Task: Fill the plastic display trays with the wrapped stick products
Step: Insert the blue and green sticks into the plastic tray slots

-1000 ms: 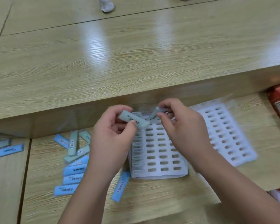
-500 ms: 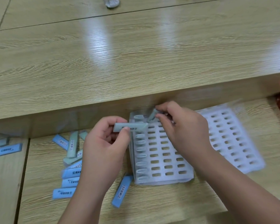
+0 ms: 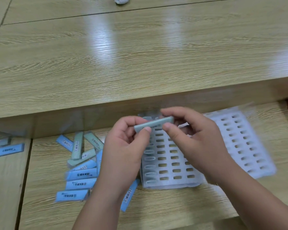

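Holding one grey-green wrapped stick level between both hands, left hand pinching one end, right hand the other, above the near slotted tray; likely aligning it for a slot. Loose sticks wait on the tabletop.

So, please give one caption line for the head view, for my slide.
Both hands hold one grey-green wrapped stick above a slotted white plastic tray.
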The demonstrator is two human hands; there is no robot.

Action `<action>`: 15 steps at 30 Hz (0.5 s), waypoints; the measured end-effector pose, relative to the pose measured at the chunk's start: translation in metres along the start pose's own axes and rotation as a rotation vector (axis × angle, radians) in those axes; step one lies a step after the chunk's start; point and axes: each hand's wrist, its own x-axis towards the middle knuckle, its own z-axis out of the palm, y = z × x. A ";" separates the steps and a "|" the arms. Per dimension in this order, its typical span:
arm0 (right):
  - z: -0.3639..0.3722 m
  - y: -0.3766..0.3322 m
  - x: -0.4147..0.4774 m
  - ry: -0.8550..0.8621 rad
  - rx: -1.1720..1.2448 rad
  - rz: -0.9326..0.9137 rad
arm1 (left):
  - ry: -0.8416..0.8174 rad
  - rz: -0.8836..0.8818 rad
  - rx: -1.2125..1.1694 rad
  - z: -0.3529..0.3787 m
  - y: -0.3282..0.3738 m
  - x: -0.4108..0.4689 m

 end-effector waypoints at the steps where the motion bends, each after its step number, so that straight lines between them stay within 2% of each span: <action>1: 0.001 -0.001 -0.001 0.023 0.054 0.010 | -0.019 0.001 0.010 0.003 -0.001 0.000; 3: 0.001 0.000 0.001 0.094 0.165 0.056 | -0.001 0.014 0.057 0.005 -0.005 -0.002; 6: -0.007 0.005 0.002 0.160 0.217 0.107 | 0.149 0.035 0.121 0.001 -0.012 -0.005; 10: -0.016 0.013 0.001 0.103 -0.227 -0.024 | 0.253 -0.038 0.148 -0.005 -0.023 -0.009; 15: -0.011 0.022 0.003 0.058 -0.493 -0.229 | 0.166 -0.083 0.151 -0.005 -0.028 -0.010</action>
